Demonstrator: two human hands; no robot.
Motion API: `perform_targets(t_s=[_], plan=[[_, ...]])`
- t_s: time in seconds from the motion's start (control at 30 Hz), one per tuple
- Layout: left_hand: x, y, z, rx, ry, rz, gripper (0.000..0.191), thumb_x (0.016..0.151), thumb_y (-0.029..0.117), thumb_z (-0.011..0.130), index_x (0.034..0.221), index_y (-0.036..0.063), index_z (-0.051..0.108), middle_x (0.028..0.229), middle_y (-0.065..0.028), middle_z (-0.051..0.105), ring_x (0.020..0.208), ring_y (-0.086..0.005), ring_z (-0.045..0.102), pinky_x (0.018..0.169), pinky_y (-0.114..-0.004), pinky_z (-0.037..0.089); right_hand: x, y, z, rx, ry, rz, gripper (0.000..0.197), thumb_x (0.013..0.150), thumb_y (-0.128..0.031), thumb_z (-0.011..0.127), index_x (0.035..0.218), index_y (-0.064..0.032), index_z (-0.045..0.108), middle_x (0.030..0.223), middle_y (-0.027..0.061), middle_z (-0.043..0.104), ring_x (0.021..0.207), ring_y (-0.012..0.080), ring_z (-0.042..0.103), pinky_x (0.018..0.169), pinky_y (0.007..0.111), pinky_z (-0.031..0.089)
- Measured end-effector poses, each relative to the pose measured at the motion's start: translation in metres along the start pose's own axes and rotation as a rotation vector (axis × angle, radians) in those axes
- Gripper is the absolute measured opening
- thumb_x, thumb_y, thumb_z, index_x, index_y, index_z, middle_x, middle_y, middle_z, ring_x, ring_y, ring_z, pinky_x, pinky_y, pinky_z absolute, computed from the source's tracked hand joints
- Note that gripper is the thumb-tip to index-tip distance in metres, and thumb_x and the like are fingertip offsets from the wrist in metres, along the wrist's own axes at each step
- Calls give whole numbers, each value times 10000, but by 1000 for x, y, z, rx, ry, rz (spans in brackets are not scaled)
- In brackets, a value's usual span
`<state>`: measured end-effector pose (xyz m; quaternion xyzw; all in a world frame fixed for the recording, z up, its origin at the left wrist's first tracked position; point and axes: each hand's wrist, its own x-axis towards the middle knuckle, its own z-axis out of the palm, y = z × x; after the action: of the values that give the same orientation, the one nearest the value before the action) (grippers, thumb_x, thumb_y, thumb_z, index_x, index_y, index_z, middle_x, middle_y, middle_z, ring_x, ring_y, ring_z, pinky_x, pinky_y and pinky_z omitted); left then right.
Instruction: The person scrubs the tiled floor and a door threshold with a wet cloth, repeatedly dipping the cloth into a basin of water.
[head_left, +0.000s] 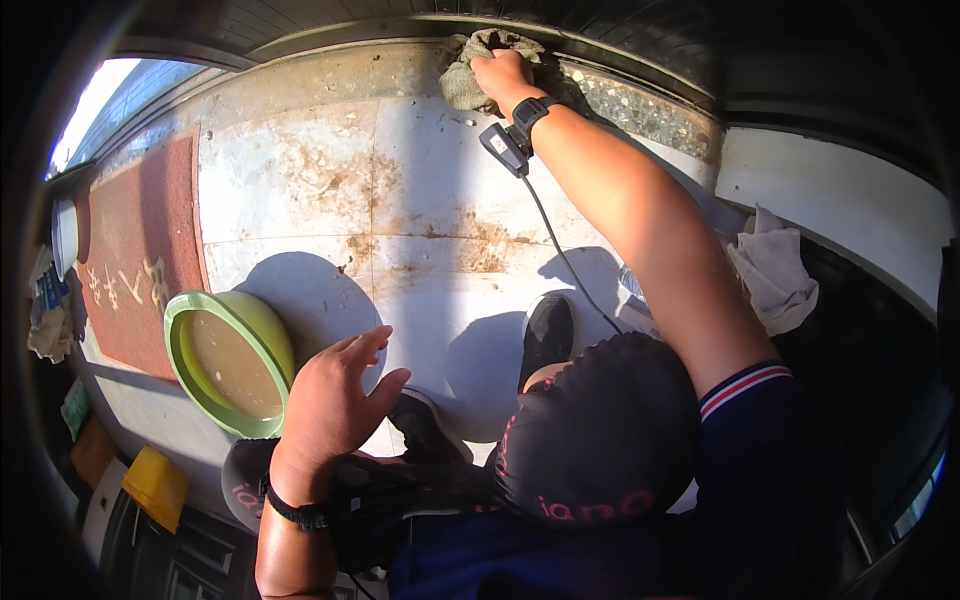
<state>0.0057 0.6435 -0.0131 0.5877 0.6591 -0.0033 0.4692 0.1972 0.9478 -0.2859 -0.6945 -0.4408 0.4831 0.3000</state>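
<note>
My right hand (504, 75) grips a wet-looking grey-green cloth (466, 84) and presses it on the stone sill strip (637, 105) at the foot of a dark door or panel. A black strap with a cabled device sits on that wrist. My left hand (337, 394) is raised over my leg, fingers apart, holding nothing. To its left stands a green plastic basin (176, 352) of murky brown water (229, 364). Brown dirt stains (480, 240) mark the pale floor tiles (420, 165) between the basin and the sill.
A red doormat (127, 247) with lettering lies at the left, a white basin (65, 229) beyond it. A yellow container (154, 487) stands at the lower left. A pale cloth (772, 277) hangs or lies at the right. My black shoes (547, 334) are on the tiles.
</note>
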Motion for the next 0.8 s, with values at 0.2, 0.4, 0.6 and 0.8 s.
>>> perform_targets(t_s=[0.2,0.4,0.6,0.8], plan=[[-25,-9,-5,30,1,-64,471,829,230,759,1231,17,638,1054,-187,708,968,-365,682,819,-420,549,-1,28,-170,425,283,59,266,876,-157,606,1042,47,648,987,148,678,859,272,674,799,410,547],[-35,-7,-12,-16,-13,-32,473,839,249,753,1235,21,634,1106,-189,696,974,-383,674,812,-428,551,48,112,-268,-663,510,155,713,791,-497,683,1250,46,626,1319,252,616,1260,350,573,1041,419,448],[-29,-6,-6,27,8,-60,466,844,246,750,1225,3,639,1074,-190,705,960,-382,678,802,-425,553,2,75,-95,-848,544,-168,497,777,-409,672,1016,26,697,1093,248,688,1147,378,588,985,447,478],[-14,-2,1,-24,-9,-35,468,832,229,763,1218,-5,641,1066,-201,703,954,-377,681,812,-425,551,-9,1,44,-600,-131,-276,414,780,-301,693,1060,4,684,1075,244,697,1069,418,643,934,440,511]])
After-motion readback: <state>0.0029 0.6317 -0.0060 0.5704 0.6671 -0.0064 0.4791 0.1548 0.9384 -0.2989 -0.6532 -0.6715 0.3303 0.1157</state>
